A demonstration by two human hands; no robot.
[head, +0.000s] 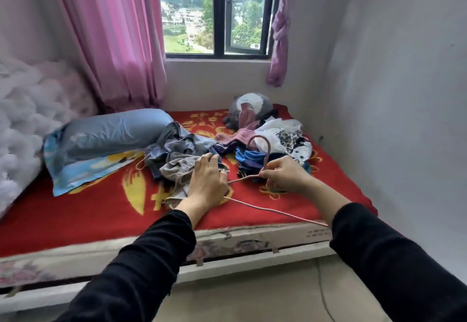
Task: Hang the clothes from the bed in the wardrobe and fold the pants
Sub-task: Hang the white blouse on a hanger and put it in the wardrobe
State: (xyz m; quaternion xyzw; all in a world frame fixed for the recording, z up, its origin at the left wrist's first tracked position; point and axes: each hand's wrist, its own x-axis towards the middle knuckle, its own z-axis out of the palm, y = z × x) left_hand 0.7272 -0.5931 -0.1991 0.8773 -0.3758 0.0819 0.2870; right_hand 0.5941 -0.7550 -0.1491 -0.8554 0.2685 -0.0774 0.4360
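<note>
The right hand (283, 175) pinches the pink hanger (273, 210) at its neck over the clothes pile (252, 145) on the bed (101, 195), and the left hand (207, 180) lies on a grey garment (179, 167), grip unclear; the wire end may well snag neighbouring clothes.

Single view here, worn on the head, wide-angle, looking forward and down from the near edge of the bed (75, 220); left hand (206, 185) and right hand (285, 175) close in, window (219, 13) far off at twelve o'clock.

Pink hanger (265, 156) in right hand (285, 174)
</note>
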